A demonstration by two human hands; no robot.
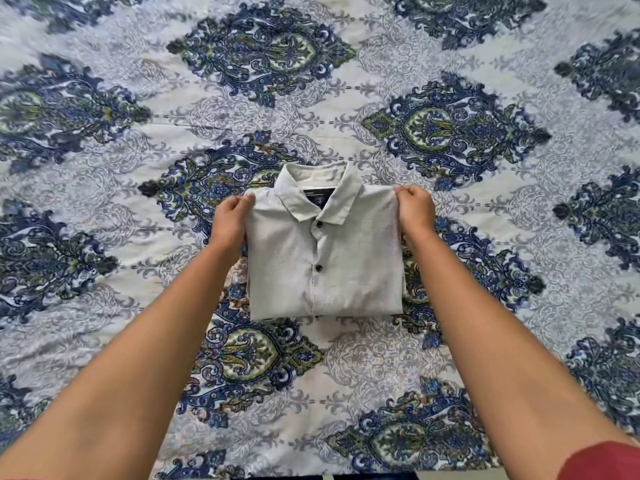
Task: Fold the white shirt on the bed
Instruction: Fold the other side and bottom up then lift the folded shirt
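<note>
The bed [485,237] fills the whole view, covered by a pale spread printed with large blue and green diamond-shaped medallions set among grey scrollwork. Two bare forearms reach in from the lower corners toward the middle; a red sleeve [602,460] shows at the bottom right edge.

The white shirt [325,258] lies on the bed just above the middle of the view, folded into a compact, nearly square packet, front side up. Its long axis runs away from the person: the collar [317,188] points to the far side of the bed and the folded bottom edge faces the person. The button placket runs down the middle of the packet along this same axis, with two dark buttons [319,268] visible on it. Inside the open collar a dark neck label [318,199] shows; its print is too small to read.

The left hand [231,220] is at the shirt's far left corner, at the shoulder, its fingers curled and pinching the edge of the fabric. The right hand [414,207] mirrors it at the far right shoulder corner, fingers closed on the cloth there. Both hands sit level with the collar's base, one on each side of the packet, well apart from each other.
</note>
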